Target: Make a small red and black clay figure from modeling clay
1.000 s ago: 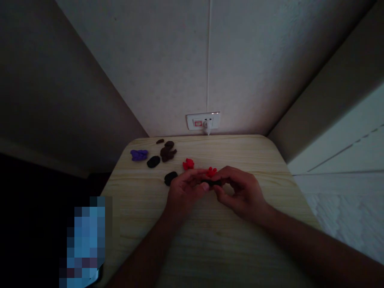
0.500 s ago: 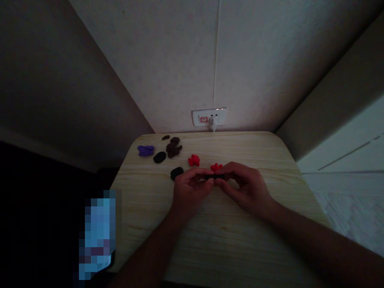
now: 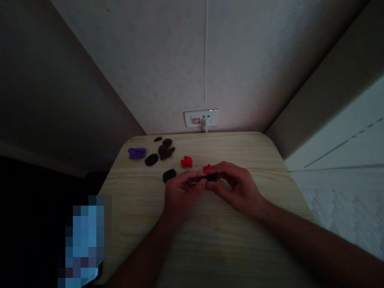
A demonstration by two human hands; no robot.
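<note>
Between the fingertips of both hands is a flat black piece of what looks like modelling clay (image 3: 212,177), held just above the table. My left hand (image 3: 183,193) pinches its left end, and my right hand (image 3: 237,186) grips the right end with thumb and fingers. Just behind the fingers lies a small red clay piece (image 3: 207,167), partly hidden by my right hand. A second red clay piece (image 3: 186,161) sits further left. Beside my left hand rests a black clay lump (image 3: 169,175), with another flat black oval (image 3: 151,159) beyond it.
Brown clay pieces (image 3: 165,151) and a purple clay lump (image 3: 137,153) lie at the table's back left. The pale wooden table (image 3: 228,248) meets a wall with a socket and plug (image 3: 205,121). A blurred-out lit screen (image 3: 87,236) is at lower left.
The whole view has shifted, so the table and hands appear further left. The black piece is now tilted slightly, its right end higher. Both hands keep hold of it.
</note>
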